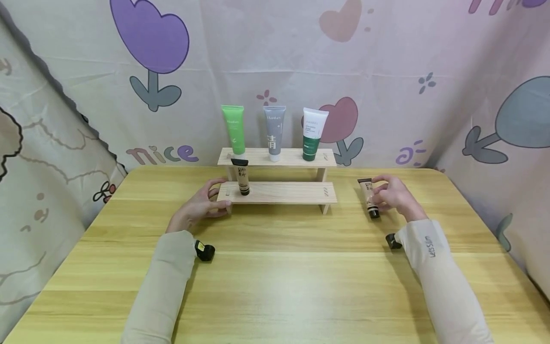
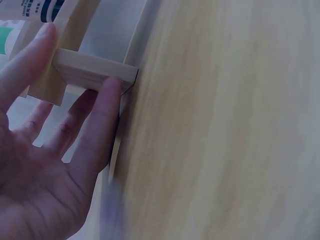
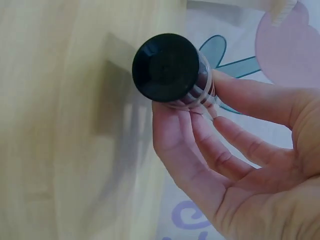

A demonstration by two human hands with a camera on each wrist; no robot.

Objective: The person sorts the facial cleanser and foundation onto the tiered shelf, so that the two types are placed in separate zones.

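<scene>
My left hand holds the left end of a two-step wooden display rack; in the left wrist view its digits touch the plank edge and a leg. On the lower step, near that hand, a small beige tube stands on its black cap. To the right of the rack my right hand pinches a matching beige tube between thumb and fingers. This tube tilts slightly, its black cap pointing down close over the table.
Along the upper step stand a green tube, a grey tube and a white-and-green tube. A patterned cloth hangs right behind the wood-grain table. Each wrist wears a small black camera.
</scene>
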